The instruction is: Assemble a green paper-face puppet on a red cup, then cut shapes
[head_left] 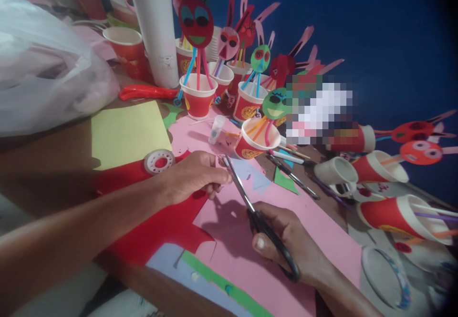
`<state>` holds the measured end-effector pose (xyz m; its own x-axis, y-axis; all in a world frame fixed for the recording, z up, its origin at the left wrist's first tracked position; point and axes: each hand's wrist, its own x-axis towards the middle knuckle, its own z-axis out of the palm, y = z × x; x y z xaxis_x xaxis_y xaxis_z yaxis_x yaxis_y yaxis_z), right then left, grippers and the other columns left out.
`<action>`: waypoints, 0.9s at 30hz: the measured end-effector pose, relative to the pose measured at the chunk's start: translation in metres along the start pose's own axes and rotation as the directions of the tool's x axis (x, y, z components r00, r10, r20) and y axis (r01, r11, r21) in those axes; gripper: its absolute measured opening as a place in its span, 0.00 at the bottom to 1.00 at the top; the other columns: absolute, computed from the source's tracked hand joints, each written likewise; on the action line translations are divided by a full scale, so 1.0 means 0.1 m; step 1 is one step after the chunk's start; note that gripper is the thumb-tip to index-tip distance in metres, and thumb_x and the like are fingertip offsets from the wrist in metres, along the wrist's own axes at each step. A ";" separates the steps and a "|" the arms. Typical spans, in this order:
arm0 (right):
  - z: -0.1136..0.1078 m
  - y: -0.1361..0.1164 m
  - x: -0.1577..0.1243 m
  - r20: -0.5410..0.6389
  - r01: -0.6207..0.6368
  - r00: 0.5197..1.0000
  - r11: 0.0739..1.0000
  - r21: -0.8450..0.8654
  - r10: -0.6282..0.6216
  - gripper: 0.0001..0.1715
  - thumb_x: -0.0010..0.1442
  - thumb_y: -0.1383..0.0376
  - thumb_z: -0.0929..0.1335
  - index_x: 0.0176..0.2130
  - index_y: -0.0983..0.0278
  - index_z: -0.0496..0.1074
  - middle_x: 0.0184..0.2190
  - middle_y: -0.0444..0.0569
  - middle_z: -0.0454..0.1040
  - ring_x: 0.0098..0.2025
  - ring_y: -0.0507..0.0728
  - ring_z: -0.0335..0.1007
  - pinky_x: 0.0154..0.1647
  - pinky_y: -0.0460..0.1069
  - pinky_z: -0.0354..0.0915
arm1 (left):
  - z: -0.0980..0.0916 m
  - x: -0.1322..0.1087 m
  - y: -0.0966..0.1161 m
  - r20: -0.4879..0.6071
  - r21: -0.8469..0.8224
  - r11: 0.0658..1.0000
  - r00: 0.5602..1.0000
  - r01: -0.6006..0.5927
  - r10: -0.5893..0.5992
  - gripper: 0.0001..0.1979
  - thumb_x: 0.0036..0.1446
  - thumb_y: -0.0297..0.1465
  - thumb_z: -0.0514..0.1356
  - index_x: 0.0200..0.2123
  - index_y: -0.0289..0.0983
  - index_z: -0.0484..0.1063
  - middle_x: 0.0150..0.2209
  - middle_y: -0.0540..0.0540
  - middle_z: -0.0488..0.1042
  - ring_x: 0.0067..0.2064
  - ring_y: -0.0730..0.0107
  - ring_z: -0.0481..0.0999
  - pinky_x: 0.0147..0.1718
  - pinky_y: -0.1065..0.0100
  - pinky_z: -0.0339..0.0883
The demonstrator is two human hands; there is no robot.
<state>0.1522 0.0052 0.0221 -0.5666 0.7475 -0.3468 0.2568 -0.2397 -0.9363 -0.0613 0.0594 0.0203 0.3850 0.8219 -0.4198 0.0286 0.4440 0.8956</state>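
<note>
My right hand [298, 240] is wrapped round the black handles of a pair of scissors [272, 243]. The blades point up and to the left, reaching the fingertips of my left hand [198, 176]. Those left fingers are pinched together on a small piece beside the blade tips, too small to make out. Beneath both hands lies a large sheet of pink paper [286, 279]. Red paper [161, 221] spreads under my left forearm, with a white tape roll [159, 162] on it just beyond the wrist.
Paper cups holding paper-faced stick figures, one a red cup [198, 105], stand along the blue wall [358, 16]. A plastic bag [46, 69] bulges at the left beside yellow paper [129, 133]. Pens [295, 174], a white mug [336, 174] and a tape ring [386, 276] sit at the right.
</note>
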 end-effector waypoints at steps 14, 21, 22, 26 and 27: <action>0.06 0.03 -0.01 -0.111 0.018 0.994 1.000 0.012 -0.017 0.22 0.51 0.49 0.70 0.31 0.64 0.64 0.20 0.38 0.57 0.20 0.47 0.51 0.18 0.43 0.48 | 0.03 -0.03 0.00 0.053 -0.174 0.985 0.998 -0.017 0.027 0.09 0.48 0.32 0.62 0.22 0.32 0.70 0.19 0.50 0.71 0.17 0.79 0.66 0.17 0.75 0.59; 0.13 0.00 0.03 -0.132 0.031 0.991 0.998 0.057 -0.023 0.22 0.49 0.50 0.71 0.28 0.64 0.63 0.19 0.38 0.58 0.19 0.47 0.52 0.18 0.43 0.48 | 0.08 -0.04 -0.02 -0.039 -0.181 0.981 0.998 -0.064 0.058 0.08 0.47 0.32 0.62 0.23 0.32 0.71 0.18 0.51 0.70 0.18 0.80 0.66 0.16 0.77 0.56; 0.14 0.00 0.03 -0.129 0.024 0.991 0.998 0.058 -0.016 0.22 0.49 0.49 0.71 0.28 0.63 0.63 0.19 0.38 0.58 0.19 0.47 0.52 0.18 0.43 0.49 | 0.08 -0.04 -0.02 -0.052 -0.172 0.982 0.997 -0.071 0.063 0.08 0.47 0.32 0.62 0.23 0.33 0.71 0.18 0.51 0.70 0.18 0.79 0.66 0.16 0.76 0.56; 0.14 0.02 0.02 -0.111 0.002 0.994 0.999 0.045 0.003 0.23 0.49 0.48 0.70 0.29 0.64 0.63 0.20 0.39 0.58 0.19 0.47 0.52 0.18 0.43 0.49 | 0.05 -0.03 -0.02 -0.074 -0.081 0.992 0.993 -0.093 0.087 0.07 0.47 0.31 0.60 0.21 0.33 0.70 0.18 0.51 0.70 0.18 0.79 0.66 0.18 0.75 0.56; 0.13 0.03 0.02 -0.104 -0.001 0.995 0.999 0.042 0.006 0.23 0.49 0.48 0.70 0.29 0.64 0.63 0.20 0.39 0.57 0.19 0.47 0.51 0.18 0.43 0.49 | 0.05 -0.03 -0.01 -0.075 -0.052 0.994 0.993 -0.095 0.091 0.07 0.47 0.30 0.60 0.21 0.34 0.69 0.18 0.51 0.70 0.19 0.78 0.66 0.19 0.75 0.56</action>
<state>0.1416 -0.0025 0.0182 -0.4804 0.8067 -0.3442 0.2244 -0.2664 -0.9374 -0.0582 0.0547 0.0210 0.3162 0.8832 -0.3464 -0.0564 0.3820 0.9224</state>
